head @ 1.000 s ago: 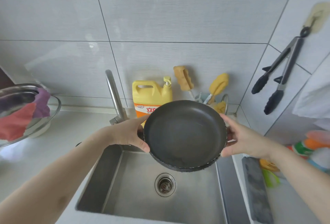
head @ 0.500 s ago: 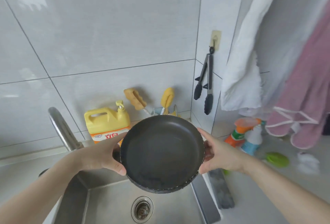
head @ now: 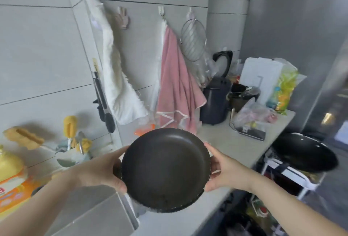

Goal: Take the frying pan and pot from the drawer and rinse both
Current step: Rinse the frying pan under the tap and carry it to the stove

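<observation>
From the head view, I hold the frying pan (head: pixel 165 169) in both hands, lifted off any surface, its dark inside tilted toward me. My left hand (head: pixel 101 171) curls round the pan's left rim, thumb over the near edge and fingers behind it; my right hand (head: pixel 224 171) takes the right rim the same way, so each grip is closed on the pan and neither is free. Below my left grip lies the corner of the steel sink (head: pixel 90 215), and the pan hangs over the sink's right edge and the pale desk (head: pixel 231 141) that runs on past my right grip. Far left of my left grip stands a yellow detergent jug (head: pixel 11 175), with yellow sponge brushes (head: pixel 70 122) in a holder beyond it. Above my left grip, black tongs (head: pixel 103 104) hang on the tiled wall beside a white towel (head: pixel 116 85). Straight above the pan hangs a pink towel (head: pixel 177 85), with a wire strainer (head: pixel 193 40) on the next hook. Beyond my right grip a dark kettle (head: pixel 216 100) sits on the desk, and to the right of that grip a black wok (head: pixel 305 154) rests on a white rack. I cannot see the pot or the drawer.
</observation>
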A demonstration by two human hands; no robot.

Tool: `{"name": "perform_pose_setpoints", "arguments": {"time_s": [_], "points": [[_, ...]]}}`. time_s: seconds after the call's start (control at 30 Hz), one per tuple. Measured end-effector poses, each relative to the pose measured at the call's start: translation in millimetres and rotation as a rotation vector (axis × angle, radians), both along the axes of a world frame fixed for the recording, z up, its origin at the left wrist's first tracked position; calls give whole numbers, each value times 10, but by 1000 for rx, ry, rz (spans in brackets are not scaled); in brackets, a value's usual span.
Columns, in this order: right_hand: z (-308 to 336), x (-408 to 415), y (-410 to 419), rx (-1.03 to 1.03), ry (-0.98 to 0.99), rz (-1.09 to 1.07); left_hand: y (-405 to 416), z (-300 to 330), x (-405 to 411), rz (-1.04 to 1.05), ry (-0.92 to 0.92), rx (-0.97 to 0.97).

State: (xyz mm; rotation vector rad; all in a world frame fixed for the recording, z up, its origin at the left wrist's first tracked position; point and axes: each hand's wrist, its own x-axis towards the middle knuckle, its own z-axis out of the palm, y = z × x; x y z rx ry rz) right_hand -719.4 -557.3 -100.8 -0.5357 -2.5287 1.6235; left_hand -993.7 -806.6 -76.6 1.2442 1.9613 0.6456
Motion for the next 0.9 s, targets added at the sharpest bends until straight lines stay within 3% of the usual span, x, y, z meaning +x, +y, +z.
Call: {"name": "perform_pose_setpoints", "arguments": {"time_s": [0.43,0.73,0.9], "points": [[61,3600,1442,-71,-36,-582,3264,70,2631,-553,-24,-13],[38,5407,2158,-41,-36,-941,5347,122,4510,-994,-49,-60],[53,6308,2719,-44,-35,-1109,6589,157,5548,-1145,37,-59]]}}
